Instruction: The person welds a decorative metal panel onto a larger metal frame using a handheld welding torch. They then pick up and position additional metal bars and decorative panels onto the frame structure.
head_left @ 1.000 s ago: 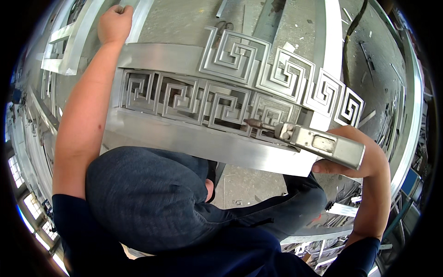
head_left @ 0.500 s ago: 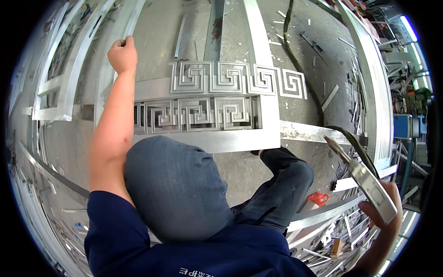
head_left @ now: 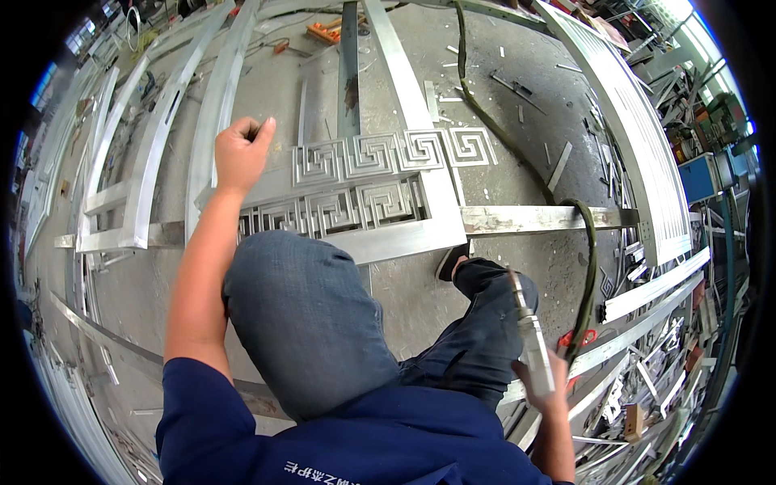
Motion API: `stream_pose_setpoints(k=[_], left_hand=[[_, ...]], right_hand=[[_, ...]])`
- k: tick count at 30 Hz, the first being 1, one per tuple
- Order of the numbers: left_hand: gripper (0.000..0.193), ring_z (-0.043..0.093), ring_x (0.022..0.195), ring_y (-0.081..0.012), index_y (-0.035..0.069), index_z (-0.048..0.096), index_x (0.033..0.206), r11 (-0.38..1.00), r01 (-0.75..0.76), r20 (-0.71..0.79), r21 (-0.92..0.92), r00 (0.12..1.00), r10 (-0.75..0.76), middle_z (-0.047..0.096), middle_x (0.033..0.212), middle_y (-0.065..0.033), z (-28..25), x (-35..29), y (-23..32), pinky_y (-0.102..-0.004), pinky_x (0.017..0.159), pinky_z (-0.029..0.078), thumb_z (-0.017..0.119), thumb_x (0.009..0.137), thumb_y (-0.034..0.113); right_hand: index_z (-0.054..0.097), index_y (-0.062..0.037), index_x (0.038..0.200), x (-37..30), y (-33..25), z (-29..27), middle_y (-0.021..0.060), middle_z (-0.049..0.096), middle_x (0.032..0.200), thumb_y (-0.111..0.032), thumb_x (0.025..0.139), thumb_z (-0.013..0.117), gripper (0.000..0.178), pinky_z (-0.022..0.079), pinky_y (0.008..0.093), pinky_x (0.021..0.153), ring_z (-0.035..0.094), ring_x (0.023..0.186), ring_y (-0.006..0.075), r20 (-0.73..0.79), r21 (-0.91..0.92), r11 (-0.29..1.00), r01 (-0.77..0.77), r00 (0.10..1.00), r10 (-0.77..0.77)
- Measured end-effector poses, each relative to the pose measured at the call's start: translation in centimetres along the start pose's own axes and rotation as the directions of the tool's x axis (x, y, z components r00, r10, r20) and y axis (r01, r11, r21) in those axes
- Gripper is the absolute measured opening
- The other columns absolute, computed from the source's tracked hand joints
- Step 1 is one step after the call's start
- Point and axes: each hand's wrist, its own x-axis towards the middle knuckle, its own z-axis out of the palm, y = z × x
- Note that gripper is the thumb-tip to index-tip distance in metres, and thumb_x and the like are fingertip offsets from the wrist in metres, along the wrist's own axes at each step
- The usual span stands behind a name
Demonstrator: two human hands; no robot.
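My right hand grips a silver welding gun, its narrow copper-coloured tip pointing up and away beside my right knee. The gun is clear of the metalwork. My left hand is closed in a fist above the left side of the work; whether anything is inside it is hidden. In front of my knees lies a silver metal frame holding a square-spiral lattice. A second strip of spiral lattice lies along its far side, overhanging the frame's right edge. My left knee hides part of the frame.
A painted-looking crossbeam runs right from under the frame. A thick dark cable crosses it and loops toward my right hand. Long metal profiles and scrap offcuts lie at the right, more frames at the left.
My right hand has brought the welding gun inward to the left, turning its tip more upright. My left fist has shifted slightly right and nearer. The whole view has tilted with my head.
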Motion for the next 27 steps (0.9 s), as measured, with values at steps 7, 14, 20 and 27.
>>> stream_pose_setpoints(k=[7, 14, 20, 27], left_hand=[[0.036, 0.034, 0.061, -0.0069, 0.003, 0.048, 0.068, 0.971, -0.222, 0.088, 0.087, 0.973, 0.215, 0.040, 0.061, 0.0037, -6.4, 0.1, 10.0, -0.0276, 0.054, 0.030, 0.072, 0.092, 0.015], [0.021, 0.051, 0.062, -0.0100, 0.000, 0.060, 0.074, 0.972, -0.234, 0.383, 0.016, 0.899, 0.210, 0.054, 0.065, -0.0037, -6.1, -2.1, 18.4, -0.0272, 0.059, 0.042, 0.074, 0.086, 0.012], [0.057, 0.064, 0.110, -0.0332, 0.001, 0.062, 0.122, 0.781, -0.557, 0.902, -0.283, 0.122, 0.414, 0.067, 0.115, -0.0193, 4.3, -10.3, 26.0, -0.0429, 0.097, 0.051, 0.082, 0.075, 0.026], [0.049, 0.055, 0.122, -0.0238, 0.004, 0.054, 0.126, 0.719, 0.417, 0.771, -0.555, -0.066, 0.634, 0.061, 0.122, -0.0126, 11.7, -26.6, 28.6, -0.0407, 0.111, 0.040, 0.077, 0.085, 0.017]], right_hand=[[0.067, -0.0055, 0.096, 0.4, 2.1, 7.2, 0.0231, 0.068, 0.080, -0.032, 0.079, 0.075, 0.033, 0.052, 0.0471, 0.070, 0.067, 0.079, 0.0439, 0.021, -0.066, 0.994, 0.084, 0.996, -0.083], [0.068, -0.0072, 0.102, -0.3, 1.9, 4.6, 0.0175, 0.072, 0.083, -0.037, 0.077, 0.083, 0.042, 0.055, 0.0424, 0.070, 0.071, 0.080, 0.0381, -0.061, 0.176, 0.977, 0.121, 0.992, -0.111], [0.063, -0.0033, 0.109, -1.7, -3.7, -2.7, 0.0154, 0.072, 0.085, -0.029, 0.074, 0.090, 0.051, 0.055, 0.0357, 0.071, 0.073, 0.082, 0.0309, -0.202, 0.511, 0.800, 0.315, 0.948, -0.244], [0.049, 0.0038, 0.134, -2.6, -10.4, -8.8, 0.0238, 0.065, 0.116, -0.024, 0.081, 0.080, 0.068, 0.053, 0.0414, 0.089, 0.066, 0.107, 0.0393, -0.372, 0.382, 0.467, 0.798, 0.595, -0.713]])
